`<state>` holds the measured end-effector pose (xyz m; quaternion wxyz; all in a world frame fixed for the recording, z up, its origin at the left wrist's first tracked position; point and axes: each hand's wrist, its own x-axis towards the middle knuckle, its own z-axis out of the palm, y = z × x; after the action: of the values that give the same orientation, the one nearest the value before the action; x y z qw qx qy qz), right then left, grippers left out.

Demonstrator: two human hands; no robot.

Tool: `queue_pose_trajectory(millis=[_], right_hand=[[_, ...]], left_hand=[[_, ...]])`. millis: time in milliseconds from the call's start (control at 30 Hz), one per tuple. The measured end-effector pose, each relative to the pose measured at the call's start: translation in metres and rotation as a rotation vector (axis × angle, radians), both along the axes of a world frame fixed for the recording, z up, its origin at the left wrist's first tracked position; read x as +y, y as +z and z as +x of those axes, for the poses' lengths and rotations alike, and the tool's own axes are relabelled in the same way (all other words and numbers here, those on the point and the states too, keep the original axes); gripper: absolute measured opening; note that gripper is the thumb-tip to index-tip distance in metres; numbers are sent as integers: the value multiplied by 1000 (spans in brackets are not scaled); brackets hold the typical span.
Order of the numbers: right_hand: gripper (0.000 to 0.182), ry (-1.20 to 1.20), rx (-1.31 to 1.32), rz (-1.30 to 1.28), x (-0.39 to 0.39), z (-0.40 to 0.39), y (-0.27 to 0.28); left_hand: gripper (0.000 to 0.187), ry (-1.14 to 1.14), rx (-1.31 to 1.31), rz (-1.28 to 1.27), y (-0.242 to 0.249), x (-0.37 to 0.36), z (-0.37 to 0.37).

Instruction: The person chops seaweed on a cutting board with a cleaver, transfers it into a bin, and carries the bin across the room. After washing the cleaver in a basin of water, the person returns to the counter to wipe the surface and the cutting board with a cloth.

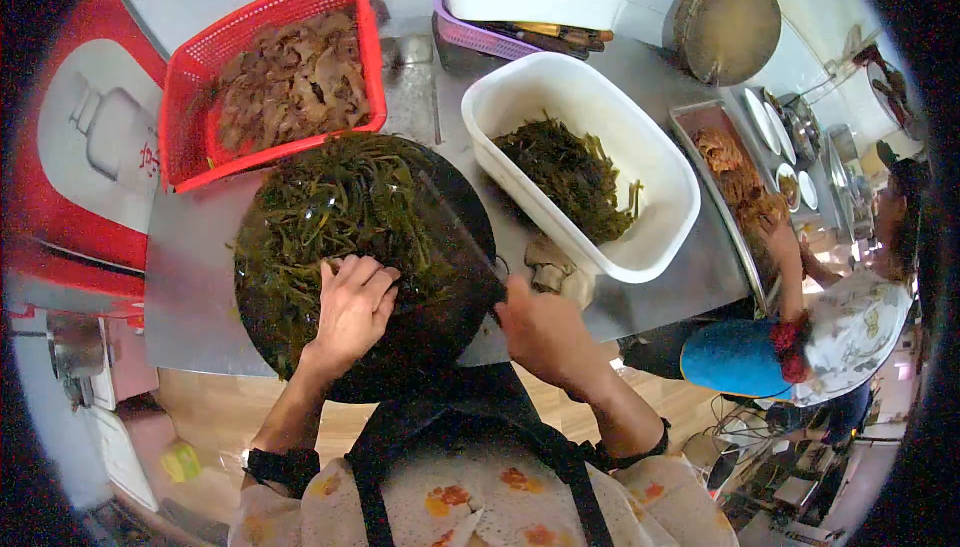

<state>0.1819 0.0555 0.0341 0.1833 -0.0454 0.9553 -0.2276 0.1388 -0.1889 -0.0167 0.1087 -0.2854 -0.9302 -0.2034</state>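
Note:
A heap of dark green seaweed strips [345,197] covers much of a round black chopping board [465,217]. My left hand [352,309] presses down on the near side of the heap, its fingers curled over the strips. At the board's right edge my right hand [545,332] is closed around the handle of a knife [455,222]. The blade reaches up and left over the board beside the seaweed; it is blurred and hard to make out. Right of the board stands a white plastic tub [655,247] with more cut seaweed [570,172] in it.
A red basket [372,57] of brown sliced food stands behind the board. Further back are a purple basket [480,39] with knife handles and a round wooden block [727,25]. A crumpled cloth [555,272] lies by the tub. At right, another person [850,327] reaches into a metal tray [740,257].

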Motion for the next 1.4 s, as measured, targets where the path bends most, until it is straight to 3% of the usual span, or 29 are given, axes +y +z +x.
queue_pose_trajectory(millis=[33, 267, 467, 633, 767, 867, 1000, 1033, 1067, 1200, 1267, 1400], right_hand=[[18, 101, 34, 12, -2, 0, -10], [18, 111, -54, 71, -12, -7, -1], [19, 107, 90, 35, -6, -1, -30], [18, 50, 32, 108, -22, -1, -8], [21, 143, 8, 151, -14, -2, -35], [21, 36, 88, 184, -21, -1, 2], [17, -71, 254, 190, -26, -53, -10], [15, -37, 359, 194, -25, -70, -25], [13, 0, 461, 201, -23, -88, -42], [19, 53, 421, 358, -40, -138, -69], [13, 202, 422, 215, -48, -137, -63], [16, 237, 298, 225, -61, -130, -56]], left_hand=[[19, 24, -25, 19, -3, -3, 2], [15, 135, 96, 220, 2, -20, 11], [13, 169, 128, 264, -1, -32, 22], [16, 349, 123, 315, 1, -46, 22], [17, 506, 194, 395, -13, -76, 19], [17, 700, 230, 385, -19, -107, 19], [37, 839, 146, 336, -56, -140, 4], [52, 824, 81, 372, -69, -145, -2], [52, 820, 82, 379, -72, -140, -7], [72, 818, 29, 399, -75, -127, -26], [79, 865, -103, 328, -57, -108, -26], [93, 908, -232, 196, -40, -79, -28]])
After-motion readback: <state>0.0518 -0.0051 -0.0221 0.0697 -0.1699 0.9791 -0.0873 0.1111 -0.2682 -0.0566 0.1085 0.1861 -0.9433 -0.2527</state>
